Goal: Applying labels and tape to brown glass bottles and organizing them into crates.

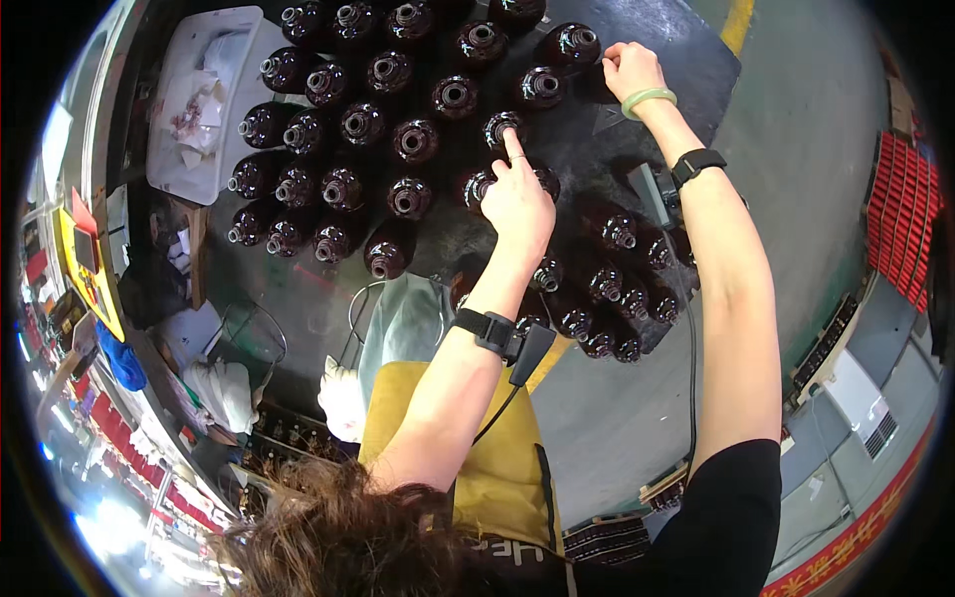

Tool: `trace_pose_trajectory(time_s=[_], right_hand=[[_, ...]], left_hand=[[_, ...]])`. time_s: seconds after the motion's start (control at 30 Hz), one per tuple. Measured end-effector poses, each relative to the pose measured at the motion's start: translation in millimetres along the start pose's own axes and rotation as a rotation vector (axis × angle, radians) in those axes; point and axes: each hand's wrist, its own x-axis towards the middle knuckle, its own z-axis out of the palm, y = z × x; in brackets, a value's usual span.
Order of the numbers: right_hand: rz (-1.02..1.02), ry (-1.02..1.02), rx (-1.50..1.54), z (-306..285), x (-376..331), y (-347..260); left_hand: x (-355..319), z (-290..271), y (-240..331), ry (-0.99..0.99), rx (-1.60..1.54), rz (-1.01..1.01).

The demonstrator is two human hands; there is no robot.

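Note:
Rows of dark brown glass bottles with bare necks stand on a dark table [587, 149]. My left hand [522, 209] reaches over them with its index finger stretched out. That fingertip is at the mouth of one bottle [501, 129], touching it or just above it. Under the left hand, another bottle [477, 187] is partly hidden. My right hand [634, 72] is beside a bottle [572, 43] at the far right of the rows. Its fingers are bent together, and what they hold, if anything, is hidden. A green bangle [649, 97] circles the right wrist.
A white plastic bin [204, 119] with crumpled pale scraps stands left of the bottles. More bottles [607, 284] crowd the table's near right part. Cables [691, 368] hang from devices strapped to both wrists. Red stacked goods [903, 214] stand at the far right, beyond the grey floor [796, 129].

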Motion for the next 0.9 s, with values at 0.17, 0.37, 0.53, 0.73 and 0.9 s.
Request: trace_pose_trajectory(time_s=[0.17,0.37,0.53,0.73,0.9], right_hand=[[0.002,-0.087,-0.073,-21.5,-24.9,-34.3],[-0.296,0.117,0.087,-23.3,-89.2,-56.0],[-0.11,-0.369,0.299,6.4,-189.4,-96.9],[0.022,-0.113,0.346,35.4,-210.7,-117.4],[-0.025,-0.013,0.307,34.3,-215.3,-114.4]], left_hand=[[-5.6,-5.4,-12.5,0.0,-0.049,-0.008],[-16.4,-13.3,-21.1,-0.018,-0.198,0.037],[-24.1,-8.8,-30.6,-0.077,-0.235,0.014],[-31.1,-8.6,-42.4,-0.099,-0.2,-0.014],[-45.1,-22.7,-66.1,0.039,0.047,0.221]])
